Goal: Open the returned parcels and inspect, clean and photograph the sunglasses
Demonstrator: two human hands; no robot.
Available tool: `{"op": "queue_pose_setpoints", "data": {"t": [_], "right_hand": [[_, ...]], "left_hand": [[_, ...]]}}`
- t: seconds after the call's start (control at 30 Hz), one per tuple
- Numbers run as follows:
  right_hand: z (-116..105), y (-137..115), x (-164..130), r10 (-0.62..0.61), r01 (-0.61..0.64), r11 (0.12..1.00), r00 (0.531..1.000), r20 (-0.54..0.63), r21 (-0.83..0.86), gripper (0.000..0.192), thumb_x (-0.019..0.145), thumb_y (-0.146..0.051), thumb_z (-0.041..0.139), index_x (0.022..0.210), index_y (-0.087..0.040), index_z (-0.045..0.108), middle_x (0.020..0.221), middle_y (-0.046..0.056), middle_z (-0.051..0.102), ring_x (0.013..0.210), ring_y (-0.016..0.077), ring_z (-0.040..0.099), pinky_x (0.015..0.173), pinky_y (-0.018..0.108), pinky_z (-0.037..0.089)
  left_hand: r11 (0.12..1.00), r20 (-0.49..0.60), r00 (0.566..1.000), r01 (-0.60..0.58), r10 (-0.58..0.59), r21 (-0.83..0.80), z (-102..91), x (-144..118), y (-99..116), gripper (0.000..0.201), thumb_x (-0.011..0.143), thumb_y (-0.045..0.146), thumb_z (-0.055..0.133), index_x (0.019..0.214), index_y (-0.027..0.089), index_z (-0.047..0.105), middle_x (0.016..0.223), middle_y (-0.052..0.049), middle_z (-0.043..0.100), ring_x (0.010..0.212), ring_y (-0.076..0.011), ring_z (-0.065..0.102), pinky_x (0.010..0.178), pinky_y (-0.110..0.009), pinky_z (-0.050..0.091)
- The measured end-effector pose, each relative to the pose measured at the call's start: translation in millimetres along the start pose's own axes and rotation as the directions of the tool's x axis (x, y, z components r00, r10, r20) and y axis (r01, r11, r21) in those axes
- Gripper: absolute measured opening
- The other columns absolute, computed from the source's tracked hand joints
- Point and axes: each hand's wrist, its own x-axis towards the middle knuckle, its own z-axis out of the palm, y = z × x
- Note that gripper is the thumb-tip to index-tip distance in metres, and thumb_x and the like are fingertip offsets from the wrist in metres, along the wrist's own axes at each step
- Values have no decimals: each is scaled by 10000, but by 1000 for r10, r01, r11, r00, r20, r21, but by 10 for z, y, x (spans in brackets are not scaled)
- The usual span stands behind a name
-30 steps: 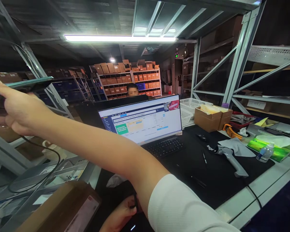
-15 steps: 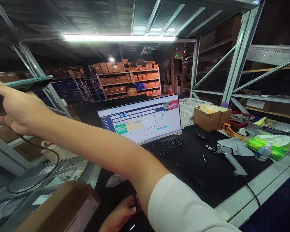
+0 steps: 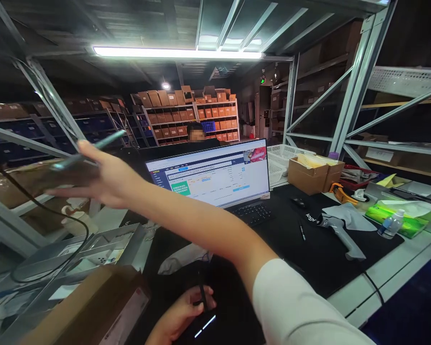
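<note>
- Right hand (image 3: 104, 179) stretched across to far left, fingers closed flat around a phone (image 3: 89, 153); phone blurred, held edge-on, in the air above the left shelf clutter.
- Black cable (image 3: 50, 215) hanging from phone end, looping down over the grey tray (image 3: 93, 244).
- Risk: cable loop snagging on tray edge or rack strut (image 3: 50, 103), tugging phone out of a thin pinch-type hold.
- Left hand (image 3: 181, 316) low and near, fingers curled on a dark, slim thing (image 3: 202, 292); identity not clear, glowing strip beside it.
- Risk: right forearm passing close over laptop (image 3: 211, 175); knock on screen possible.
- Risk: box (image 3: 93, 311) at near left edge, close to left hand; nudge off table plausible.
</note>
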Motion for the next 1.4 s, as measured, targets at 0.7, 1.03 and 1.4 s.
{"op": "queue_pose_setpoints", "data": {"t": [0.7, 1.03, 1.4], "right_hand": [[-2074, 250, -4503, 48, 77, 990, 611, -790, 120, 468, 896, -404, 431, 1207, -140, 661, 1192, 158, 734, 1085, 305, 704, 915, 461, 554], [-2002, 444, -4637, 64, -13, 997, 708, -703, 77, 681, 557, -70, 527, 1215, -186, 658, 1252, 98, 713, 1130, 306, 686, 959, 447, 533], [-1985, 401, -4646, 63, 48, 989, 716, -695, 140, 588, 666, -173, 527, 1240, -155, 655, 1293, 113, 692, 1161, 327, 668, 987, 453, 512]], "left_hand": [[984, -63, 993, -111, 103, -141, 557, 180, 363, 468, 657, 386, 918, 1034, 166, 749, 935, -135, 759, 942, -274, 708, 962, -443, 502], [922, -339, 926, -269, 167, -279, 736, 329, 245, 444, 632, 343, 937, 1015, 203, 764, 912, -74, 767, 912, -226, 716, 929, -364, 547], [929, -437, 893, -250, 112, -273, 718, 297, 204, 469, 565, 334, 968, 975, 210, 777, 910, -73, 771, 917, -234, 728, 904, -355, 581]]}}
